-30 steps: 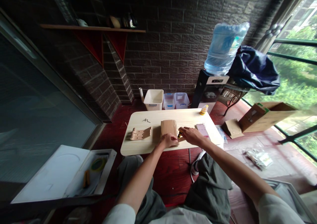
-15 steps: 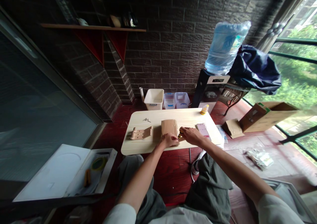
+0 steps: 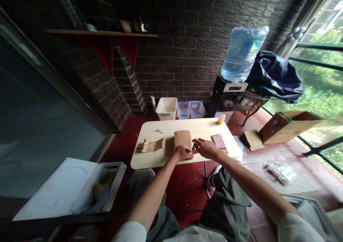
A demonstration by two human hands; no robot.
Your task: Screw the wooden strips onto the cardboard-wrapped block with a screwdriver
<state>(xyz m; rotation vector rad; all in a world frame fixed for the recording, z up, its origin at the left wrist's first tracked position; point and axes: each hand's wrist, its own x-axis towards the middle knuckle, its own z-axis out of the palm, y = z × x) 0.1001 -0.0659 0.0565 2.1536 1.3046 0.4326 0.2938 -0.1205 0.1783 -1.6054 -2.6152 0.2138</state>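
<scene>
My right hand (image 3: 205, 148) is closed around a short yellow-and-black screwdriver (image 3: 194, 146), its tip pointing down toward my left fingers. My left hand (image 3: 183, 152) is closed in a pinch at the near right edge of a brown cardboard block (image 3: 182, 137); what the fingertips hold is hidden. A wooden piece seems to lie under both hands, mostly covered. Left of the cardboard, a wooden part with dark holes (image 3: 152, 145) lies on the pale table (image 3: 166, 160). A few small screws (image 3: 158, 131) are scattered farther back.
A phone (image 3: 220, 143) lies at the table's right, and a yellow-topped bottle (image 3: 220, 119) stands at its back right corner. Plastic bins (image 3: 166, 109) and a water dispenser (image 3: 227, 92) are behind. An open white case (image 3: 107, 199) sits at the lower left.
The view has tilted slightly, so the scene sits a little lower. My right hand has shifted very slightly around the screwdriver; my left stays at the cardboard's edge.
</scene>
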